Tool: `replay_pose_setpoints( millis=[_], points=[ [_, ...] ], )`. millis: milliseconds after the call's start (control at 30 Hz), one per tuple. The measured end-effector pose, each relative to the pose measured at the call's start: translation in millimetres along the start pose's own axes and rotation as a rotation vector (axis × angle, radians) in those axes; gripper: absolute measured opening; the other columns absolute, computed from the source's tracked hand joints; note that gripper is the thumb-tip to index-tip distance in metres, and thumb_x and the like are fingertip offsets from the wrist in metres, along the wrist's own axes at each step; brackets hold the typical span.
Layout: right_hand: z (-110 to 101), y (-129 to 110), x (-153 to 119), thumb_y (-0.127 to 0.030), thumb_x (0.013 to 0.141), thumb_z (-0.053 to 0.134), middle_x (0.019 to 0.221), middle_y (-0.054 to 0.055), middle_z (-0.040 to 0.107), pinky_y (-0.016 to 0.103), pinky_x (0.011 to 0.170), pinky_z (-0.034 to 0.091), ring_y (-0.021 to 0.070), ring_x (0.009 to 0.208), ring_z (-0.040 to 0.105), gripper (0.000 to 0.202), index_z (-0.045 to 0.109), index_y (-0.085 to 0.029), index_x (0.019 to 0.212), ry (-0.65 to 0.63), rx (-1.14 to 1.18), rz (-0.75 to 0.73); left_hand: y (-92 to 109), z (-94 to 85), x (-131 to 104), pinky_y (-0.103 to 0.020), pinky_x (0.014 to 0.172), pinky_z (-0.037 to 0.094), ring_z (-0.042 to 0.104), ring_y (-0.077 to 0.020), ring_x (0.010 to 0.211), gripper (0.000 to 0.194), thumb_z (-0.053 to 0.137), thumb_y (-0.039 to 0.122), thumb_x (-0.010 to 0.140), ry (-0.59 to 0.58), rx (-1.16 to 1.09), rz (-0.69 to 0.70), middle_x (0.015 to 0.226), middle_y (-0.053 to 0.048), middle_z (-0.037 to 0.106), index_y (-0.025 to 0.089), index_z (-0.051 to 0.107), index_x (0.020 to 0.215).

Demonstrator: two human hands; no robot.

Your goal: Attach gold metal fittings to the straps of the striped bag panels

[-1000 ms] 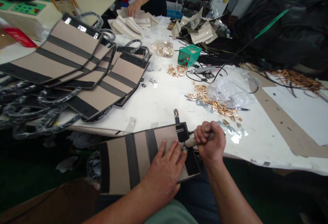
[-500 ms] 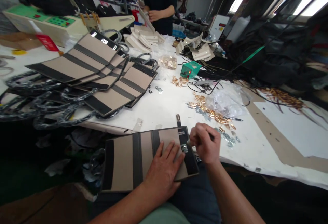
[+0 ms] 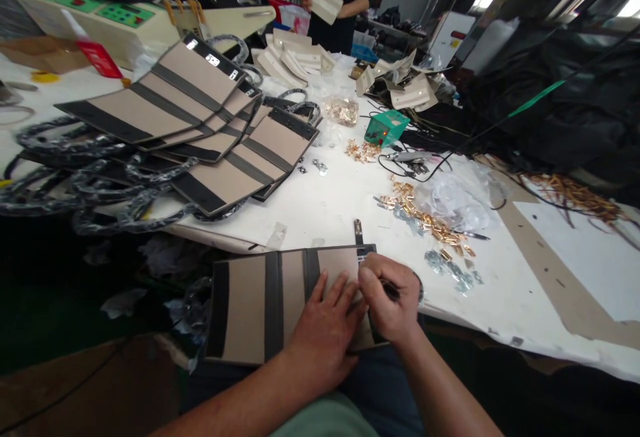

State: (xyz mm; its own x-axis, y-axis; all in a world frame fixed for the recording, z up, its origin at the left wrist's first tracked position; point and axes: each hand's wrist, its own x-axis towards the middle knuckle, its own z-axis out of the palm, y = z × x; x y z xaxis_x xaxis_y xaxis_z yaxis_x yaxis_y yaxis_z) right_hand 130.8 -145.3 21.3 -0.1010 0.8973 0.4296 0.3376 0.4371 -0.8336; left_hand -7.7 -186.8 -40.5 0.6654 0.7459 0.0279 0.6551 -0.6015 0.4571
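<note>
A beige bag panel (image 3: 247, 307) with dark bands lies across my lap, its far edge against the table. My left hand (image 3: 325, 327) rests flat on its right half with the fingers stretched out. My right hand (image 3: 393, 293) is closed over the panel's dark right-hand band, and its fist covers most of that band. What the fist holds is hidden; only something dark shows between the fingers. A small metal plate (image 3: 363, 257) peeks out above the fist. Just beyond the panel's far edge, a short dark strap with a metal fitting (image 3: 358, 231) lies on the table.
Similar panels (image 3: 170, 113) with wrapped handles are stacked at the left. Gold metal pieces (image 3: 430, 220), a plastic bag (image 3: 453, 200) and a green box (image 3: 387, 128) with a cable are on the table (image 3: 330, 203). Across it, a person (image 3: 333, 10) holds a light piece.
My right hand has moved left onto the panel's dark band, covering the metal plate there. My left hand stays flat. The person opposite has turned the light piece, and the view has shifted slightly.
</note>
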Motion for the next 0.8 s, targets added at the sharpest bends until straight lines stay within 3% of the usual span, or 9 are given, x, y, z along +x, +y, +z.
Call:
replay_pose_setpoints(
  millis=[100,167,333,433,500,633,733,800],
  points=[
    [8,1,-3,-0.017,0.089,0.055,0.058,-0.003,0.045,0.029,0.054,0.032,0.0119,0.054,0.042,0.029,0.046,-0.022,0.061,-0.153,-0.134,-0.124,-1,1.6,0,-0.057,0.125,-0.003,0.023,-0.0324,0.151,0.084,0.063,0.045,0.084,0.023,-0.03,0.017,0.161,-0.006,0.038,0.03,0.026,0.157],
    [8,8,-6,-0.016,0.088,0.055,0.059,-0.002,0.046,0.029,0.055,0.033,0.0123,0.055,0.043,0.028,0.047,-0.022,0.063,-0.158,-0.159,-0.134,0,0.9,0,-0.056,0.125,-0.002,0.024,-0.0325,0.151,0.083,0.063,0.044,0.083,0.019,-0.024,0.012,0.16,-0.006,0.04,0.029,0.027,0.157],
    [-15,7,-5,-0.023,0.094,0.053,0.056,-0.002,0.046,0.029,0.052,0.035,0.0124,0.051,0.044,0.035,0.048,-0.021,0.06,0.093,0.078,0.053,0,-5.6,0,-0.057,0.125,0.0,0.019,-0.034,0.152,0.086,0.07,0.054,0.078,-0.036,0.038,-0.009,0.16,-0.012,0.037,0.023,0.037,0.151],
    [-20,-1,-3,-0.03,0.094,0.055,0.054,-0.003,0.044,0.029,0.048,0.035,0.0125,0.046,0.041,0.033,0.052,-0.022,0.062,0.27,0.322,0.046,-1,-11.5,0,-0.059,0.125,0.001,0.018,-0.0345,0.152,0.083,0.07,0.056,0.079,-0.066,0.025,0.02,0.161,-0.012,0.036,0.025,0.039,0.15],
    [-16,2,-2,-0.035,0.093,0.056,0.053,-0.003,0.044,0.029,0.047,0.035,0.0129,0.046,0.04,0.035,0.052,-0.022,0.061,0.279,0.327,0.043,-1,-14.6,0,-0.059,0.125,0.003,0.02,-0.0348,0.152,0.083,0.069,0.054,0.08,-0.071,0.006,0.026,0.161,-0.012,0.037,0.025,0.038,0.151],
    [-12,16,-6,-0.041,0.093,0.056,0.052,-0.002,0.044,0.028,0.048,0.036,0.0127,0.049,0.041,0.042,0.046,-0.022,0.057,0.206,0.157,0.213,1,-14.3,0,-0.058,0.125,0.003,0.023,-0.0341,0.151,0.079,0.07,0.051,0.079,-0.045,0.016,-0.006,0.158,-0.012,0.042,0.026,0.042,0.149],
    [-32,11,-26,-0.045,0.091,0.059,0.055,-0.003,0.044,0.027,0.047,0.036,0.0124,0.049,0.041,0.043,0.045,-0.022,0.058,0.272,0.188,0.315,1,-10.7,-1,-0.057,0.125,0.003,0.022,-0.0327,0.151,0.079,0.071,0.055,0.078,-0.017,0.036,-0.005,0.157,-0.01,0.042,0.028,0.044,0.147],
    [-48,4,-54,-0.048,0.091,0.06,0.055,-0.003,0.044,0.027,0.046,0.034,0.0121,0.048,0.04,0.042,0.048,-0.022,0.06,0.347,0.21,0.47,1,-8.7,-2,-0.057,0.125,0.004,0.022,-0.0317,0.151,0.079,0.069,0.059,0.079,-0.004,0.042,-0.006,0.158,-0.009,0.042,0.029,0.044,0.147]
  ],
)
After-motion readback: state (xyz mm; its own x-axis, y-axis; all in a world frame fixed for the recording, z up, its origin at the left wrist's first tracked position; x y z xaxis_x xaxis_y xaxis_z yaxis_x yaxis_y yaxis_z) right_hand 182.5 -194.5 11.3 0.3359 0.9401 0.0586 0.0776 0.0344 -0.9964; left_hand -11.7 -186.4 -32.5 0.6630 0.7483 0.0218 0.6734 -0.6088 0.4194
